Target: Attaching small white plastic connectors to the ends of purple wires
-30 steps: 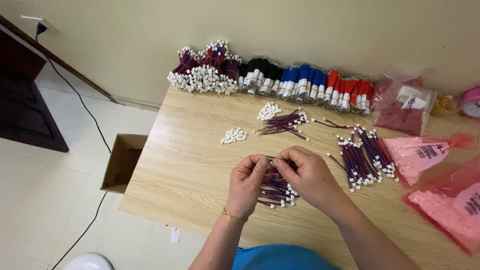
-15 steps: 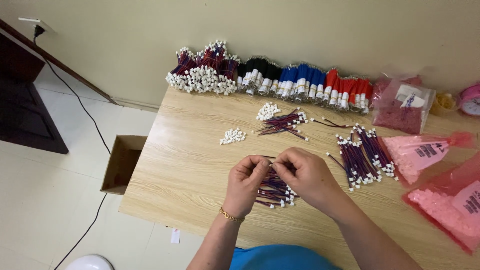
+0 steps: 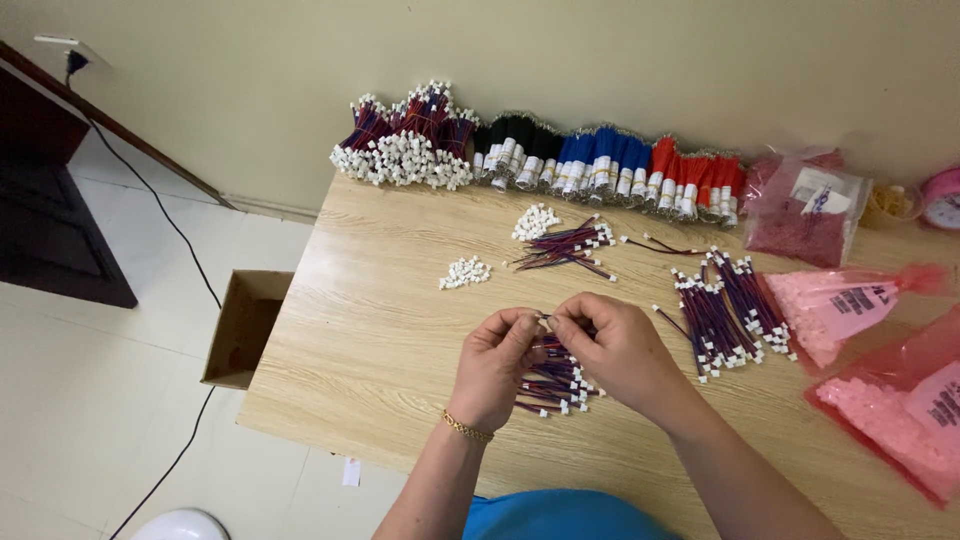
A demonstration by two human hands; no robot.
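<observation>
Soft, even indoor light keeps the worktop (image 3: 380,330) bright and sharp, with faint shadows, no glare, and slight wide-angle bending at the edges.

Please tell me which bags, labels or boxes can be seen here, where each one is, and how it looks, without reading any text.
Dark red bag: far right by the wall, clear plastic, white label.
Pale pink bag: right side of the wooden table, white label.
Red-edged pink bag: near right corner, partly cut off, white label.
Cardboard box: on the floor left of the table, open, brown.
</observation>
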